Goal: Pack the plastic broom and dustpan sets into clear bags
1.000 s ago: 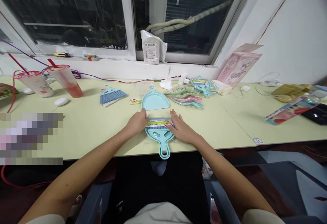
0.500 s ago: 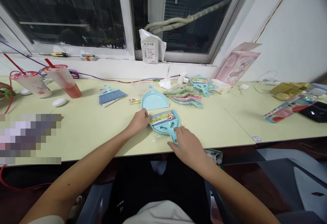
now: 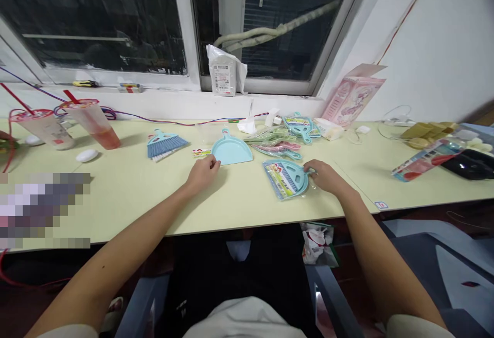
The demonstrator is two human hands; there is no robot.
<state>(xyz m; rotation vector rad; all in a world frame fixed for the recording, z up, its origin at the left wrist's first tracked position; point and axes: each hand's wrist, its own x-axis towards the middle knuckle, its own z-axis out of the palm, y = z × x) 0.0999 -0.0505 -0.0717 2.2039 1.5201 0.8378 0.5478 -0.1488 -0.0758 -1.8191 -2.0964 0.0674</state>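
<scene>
On the right, my right hand (image 3: pixel 326 174) grips the handle of a plastic-wrapped light-blue dustpan-and-brush set (image 3: pixel 295 174). The handle points right, and the set's printed label and blue bristles face left. My left hand (image 3: pixel 203 173) is closed with curled fingers, beside the lower left corner of an unwrapped light-blue dustpan (image 3: pixel 231 151); nothing shows in its fingers. Left of that dustpan lies a small hand brush (image 3: pixel 165 146) with blue and white bristles. A label card (image 3: pixel 201 153) sits between brush and dustpan.
More wrapped sets (image 3: pixel 276 145) lie behind, in green, pink and blue. Two drink cups (image 3: pixel 94 127) with red straws stand at the left, near a white oval object (image 3: pixel 87 155). A pink box (image 3: pixel 353 96) leans at the back right. The table's front edge (image 3: pixel 247 226) runs near me.
My right hand has moved right with the wrapped set, turning it so the handle points right. My left hand has let go of the set and shifted slightly left and away from me.
</scene>
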